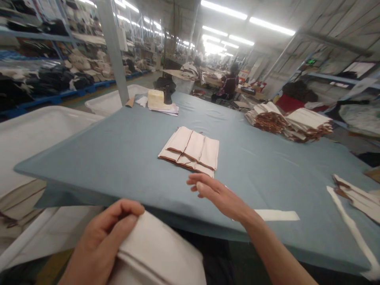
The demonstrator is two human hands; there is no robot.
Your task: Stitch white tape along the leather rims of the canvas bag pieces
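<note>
My left hand [108, 233] pinches the upper left corner of a folded cream fabric piece [163, 253], held in front of the table's near edge. Over the table my right hand [210, 192] is open with its fingers stretched to the left, nothing in it. Just beyond its fingertips lies a small stack of cream fabric pieces [192, 146] with brown edges, on the blue-green table cover [118, 158]. A pale strip [277, 215] lies flat beside my right forearm.
Stacked cream and brown bundles [308, 120] sit at the table's back right. A yellowish block [156, 98] rests on papers at the back left. White bins [47, 130] stand left. A person [230, 85] sits farther back.
</note>
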